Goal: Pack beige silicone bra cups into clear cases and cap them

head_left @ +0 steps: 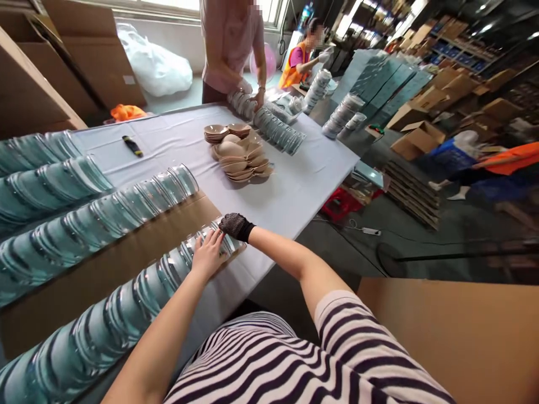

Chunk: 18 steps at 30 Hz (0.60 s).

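Observation:
My left hand (208,253), bare, lies with its fingers stretched out over the near row of nested, clear bluish plastic containers (154,286). Just beyond it, my right hand (236,226), in a black dotted glove, has its fingers curled onto the far end of that same row. The two hands almost touch. What sits under the gloved fingertips is partly hidden. A strip of brown cardboard (168,230) lies beneath the containers. Farther left, a second row of containers (126,205) runs parallel, with more rows behind it.
Stacked beige moulded cups (236,154) stand mid-table on a white cloth (290,191). A black-and-yellow cutter (132,146) lies at the left. Across the table a person (231,50) handles more nested containers (280,130). Cardboard boxes (416,134) and a pallet (412,191) occupy the floor at right.

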### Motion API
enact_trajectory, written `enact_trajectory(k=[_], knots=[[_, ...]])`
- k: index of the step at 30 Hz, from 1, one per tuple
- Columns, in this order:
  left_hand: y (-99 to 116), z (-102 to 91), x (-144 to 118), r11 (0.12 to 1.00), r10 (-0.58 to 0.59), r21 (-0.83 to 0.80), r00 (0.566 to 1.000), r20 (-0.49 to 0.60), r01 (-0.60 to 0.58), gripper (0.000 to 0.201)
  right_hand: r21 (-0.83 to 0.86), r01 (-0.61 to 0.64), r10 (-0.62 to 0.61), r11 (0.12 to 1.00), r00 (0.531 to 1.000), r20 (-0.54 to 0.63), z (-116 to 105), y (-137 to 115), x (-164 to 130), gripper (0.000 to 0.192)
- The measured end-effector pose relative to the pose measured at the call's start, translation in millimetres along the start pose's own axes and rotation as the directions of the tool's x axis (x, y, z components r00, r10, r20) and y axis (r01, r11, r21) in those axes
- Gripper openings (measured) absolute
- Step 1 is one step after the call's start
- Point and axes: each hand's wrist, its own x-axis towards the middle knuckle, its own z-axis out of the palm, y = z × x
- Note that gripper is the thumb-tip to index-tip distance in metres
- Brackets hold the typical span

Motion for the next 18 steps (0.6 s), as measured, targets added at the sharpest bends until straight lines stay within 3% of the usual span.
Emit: enact_trajectory(k=[10,15,18], knots=[[0.6,-8.2,3.9,0.997,-0.057,-0.055,0.997,0.06,0.06,0.075,-0.049,0.049,-0.049,0.998,0.999,0.004,-6.4,-5.3,-0.3,0.033],[2.2,-9.3,6.3,0.99,-0.068,-0.121,0.996,0.063,0.076,0.078,-0.001,-0.131,0.131,0.991,0.99,0.045,-4.6,0.2,2.3,0.036],[2.2,-6.9,8.0,0.987,-0.074,-0.136,0.995,0.066,0.083,0.077,0.027,-0.149,0.147,0.989,0.987,0.066,10.4,-0.4,-17.7,0.038]])
